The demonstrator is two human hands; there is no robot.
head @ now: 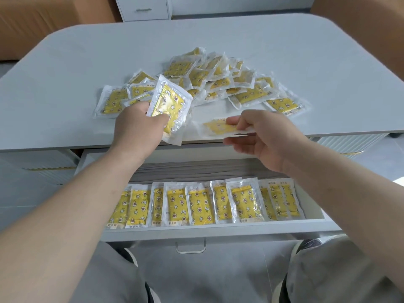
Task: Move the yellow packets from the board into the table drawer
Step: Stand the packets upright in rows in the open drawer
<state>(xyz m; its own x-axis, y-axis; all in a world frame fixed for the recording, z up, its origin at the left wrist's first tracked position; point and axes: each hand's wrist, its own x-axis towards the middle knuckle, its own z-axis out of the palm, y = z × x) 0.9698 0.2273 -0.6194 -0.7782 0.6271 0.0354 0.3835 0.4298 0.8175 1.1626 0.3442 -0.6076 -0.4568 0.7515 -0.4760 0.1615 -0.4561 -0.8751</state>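
Observation:
A heap of yellow packets (220, 79) in clear wrappers lies on the grey table top (65, 79). My left hand (137, 130) grips a small stack of packets (168, 103), tilted up above the table's near edge. My right hand (260, 136) pinches one blurred packet (218, 127) between thumb and fingers, just above the table edge. Below, the open white drawer (218, 231) holds a row of several packets (205, 204) laid side by side along its front.
The drawer's metal handle (190, 246) is near my knees, which are in grey trousers. A white cabinet with drawers (144, 8) stands beyond the table's far edge. The back half of the drawer shows grey lining (192, 169).

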